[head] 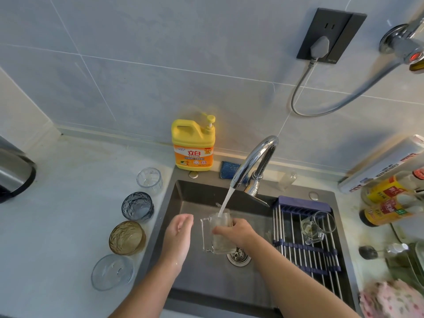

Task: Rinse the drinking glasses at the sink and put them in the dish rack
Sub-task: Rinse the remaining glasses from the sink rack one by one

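Observation:
My right hand (236,231) grips a clear handled glass mug (212,235) upright over the dark sink (206,278), under the running stream from the chrome faucet (254,161). Water pours into the mug. My left hand (179,235) hovers just left of the mug, fingers relaxed, holding nothing. Several glasses stand in a row on the counter left of the sink: a clear one (149,181), a blue one (137,206), an amber one (127,238) and a clear one (112,271). A clear handled mug (317,227) lies on the roll-up dish rack (305,253) over the sink's right side.
A yellow dish-soap bottle (193,145) and a blue sponge (230,169) sit behind the sink. Sauce bottles (390,203) and a foil roll (380,164) crowd the right counter. A steel kettle (13,171) stands far left. A pink cloth (392,299) lies bottom right.

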